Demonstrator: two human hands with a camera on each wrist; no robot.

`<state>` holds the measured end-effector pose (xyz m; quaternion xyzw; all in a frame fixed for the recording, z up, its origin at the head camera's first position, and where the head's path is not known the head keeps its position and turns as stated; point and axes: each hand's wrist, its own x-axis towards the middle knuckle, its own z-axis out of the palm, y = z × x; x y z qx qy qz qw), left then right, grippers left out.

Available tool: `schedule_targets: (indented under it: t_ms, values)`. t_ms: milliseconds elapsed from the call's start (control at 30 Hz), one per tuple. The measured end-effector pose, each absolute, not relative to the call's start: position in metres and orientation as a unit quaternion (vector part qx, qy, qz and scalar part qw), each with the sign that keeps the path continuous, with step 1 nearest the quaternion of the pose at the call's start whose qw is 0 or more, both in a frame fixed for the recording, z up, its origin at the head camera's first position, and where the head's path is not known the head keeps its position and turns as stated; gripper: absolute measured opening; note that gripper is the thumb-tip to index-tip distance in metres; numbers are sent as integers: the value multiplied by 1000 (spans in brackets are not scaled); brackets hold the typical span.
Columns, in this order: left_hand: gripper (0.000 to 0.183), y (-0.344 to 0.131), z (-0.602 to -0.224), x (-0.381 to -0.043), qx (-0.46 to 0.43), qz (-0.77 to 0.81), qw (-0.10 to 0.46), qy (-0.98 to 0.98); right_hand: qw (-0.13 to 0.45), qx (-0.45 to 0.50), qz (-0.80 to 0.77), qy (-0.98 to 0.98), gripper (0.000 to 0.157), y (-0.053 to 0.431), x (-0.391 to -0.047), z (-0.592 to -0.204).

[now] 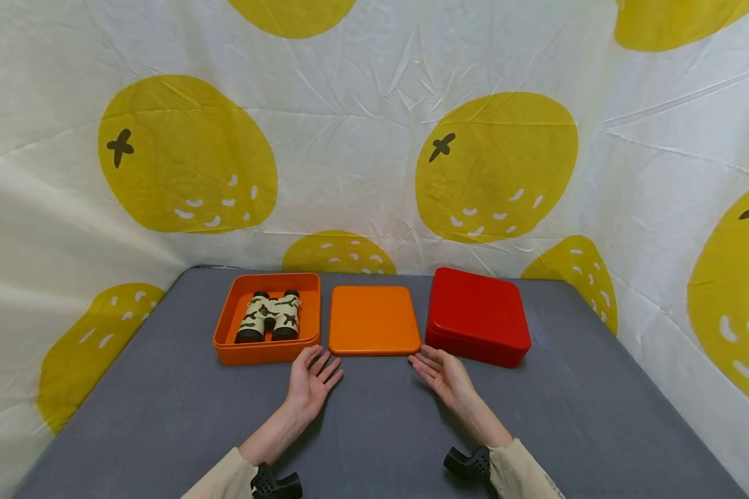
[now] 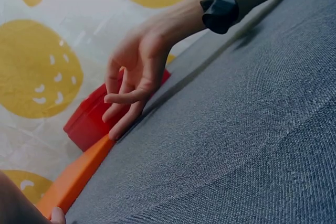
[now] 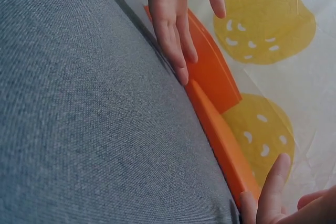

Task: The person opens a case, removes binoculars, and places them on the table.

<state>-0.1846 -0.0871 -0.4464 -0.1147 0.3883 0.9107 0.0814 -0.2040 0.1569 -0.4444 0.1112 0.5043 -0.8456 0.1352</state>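
Observation:
An orange lid [image 1: 374, 320] lies flat in the middle of the table. My left hand [image 1: 311, 382], palm up with relaxed fingers, is at its near left corner. On the other side, my right hand [image 1: 444, 376] has its fingertips right at the near right corner, fingers loosely extended and holding nothing. Left of the lid stands an open orange box [image 1: 256, 355]. Camouflage-patterned binoculars [image 1: 285, 315] lie inside it. In the right wrist view, the lid's edge [image 3: 231, 148] runs between the two hands.
A closed red box [image 1: 477, 312] sits just right of the lid, turned slightly. Grey cloth covers the table [image 1: 374, 430]. Behind it hangs a white curtain [image 1: 349, 159] with yellow fruit prints. Each wrist wears a black device, such as the one on the right [image 1: 468, 463].

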Motion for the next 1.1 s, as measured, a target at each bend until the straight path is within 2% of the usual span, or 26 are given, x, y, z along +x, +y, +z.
schedule_targets:
  t_ms: [600,900,1100]
  values:
    - [53,-97,-432,-173,-80,887,82,446,123,88,-805,574,44,147,-196,-436]
    - [51,-102,-421,-170,-60,870,57,485,118,50,-775,619,43,135,-196,-433]
    - [41,-109,-417,-168,-63,860,33,506,130,6,-751,647,43,129,-195,-433]
